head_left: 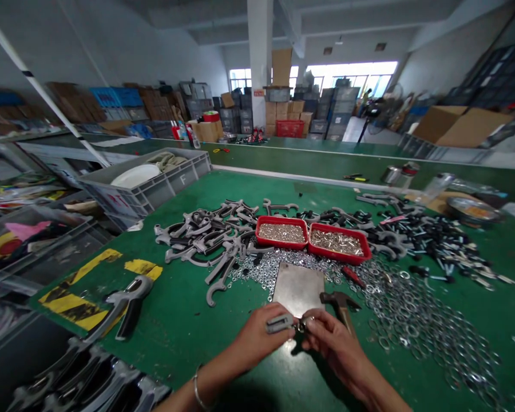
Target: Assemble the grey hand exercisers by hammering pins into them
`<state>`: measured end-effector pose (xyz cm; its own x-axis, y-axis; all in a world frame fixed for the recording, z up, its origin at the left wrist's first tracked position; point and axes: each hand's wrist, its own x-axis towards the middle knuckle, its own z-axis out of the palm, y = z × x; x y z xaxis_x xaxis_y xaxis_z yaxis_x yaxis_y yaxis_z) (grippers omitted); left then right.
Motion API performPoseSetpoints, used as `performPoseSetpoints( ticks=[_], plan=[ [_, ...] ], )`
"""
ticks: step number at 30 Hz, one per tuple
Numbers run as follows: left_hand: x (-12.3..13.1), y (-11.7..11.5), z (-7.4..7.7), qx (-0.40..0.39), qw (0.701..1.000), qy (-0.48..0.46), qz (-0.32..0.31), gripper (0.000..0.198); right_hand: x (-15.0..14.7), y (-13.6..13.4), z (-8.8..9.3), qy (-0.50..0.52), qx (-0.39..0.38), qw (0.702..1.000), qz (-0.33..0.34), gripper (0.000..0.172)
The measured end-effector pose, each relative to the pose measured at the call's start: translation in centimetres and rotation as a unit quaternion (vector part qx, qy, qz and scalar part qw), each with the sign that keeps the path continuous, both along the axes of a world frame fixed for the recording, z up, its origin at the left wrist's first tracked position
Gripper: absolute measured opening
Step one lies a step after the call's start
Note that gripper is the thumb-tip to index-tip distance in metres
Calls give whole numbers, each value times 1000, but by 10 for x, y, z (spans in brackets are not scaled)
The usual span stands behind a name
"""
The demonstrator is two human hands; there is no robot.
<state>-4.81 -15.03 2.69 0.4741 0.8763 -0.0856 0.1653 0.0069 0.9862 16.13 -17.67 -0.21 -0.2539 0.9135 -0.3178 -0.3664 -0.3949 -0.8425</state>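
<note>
My left hand [257, 332] is closed around a grey metal handle part [280, 324] with a slot in its end. My right hand [332, 335] pinches a small shiny metal piece [302, 324] against the near end of that part; its exact kind is too small to tell. Both hands meet over the front edge of a flat steel plate [299, 283] on the green table. A hammer [342, 303] lies just beyond my right hand, its wooden handle partly behind it. Loose metal rings [420, 320] spread over the table to the right.
Two red trays [282, 245] [339, 257] of small metal parts stand behind the plate. Grey handles [210, 229] are heaped to the left, black-headed bolts [442, 246] to the right. One assembled tool [131, 300] lies by yellow-black tape. A grey crate [171, 183] stands back left.
</note>
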Motion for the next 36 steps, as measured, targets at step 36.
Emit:
performPoseSetpoints(
  ticks=[36],
  plan=[
    [19,0,-26,-250,933,-254,46,30,101,49,5,-606,232,759,-56,25]
  ],
)
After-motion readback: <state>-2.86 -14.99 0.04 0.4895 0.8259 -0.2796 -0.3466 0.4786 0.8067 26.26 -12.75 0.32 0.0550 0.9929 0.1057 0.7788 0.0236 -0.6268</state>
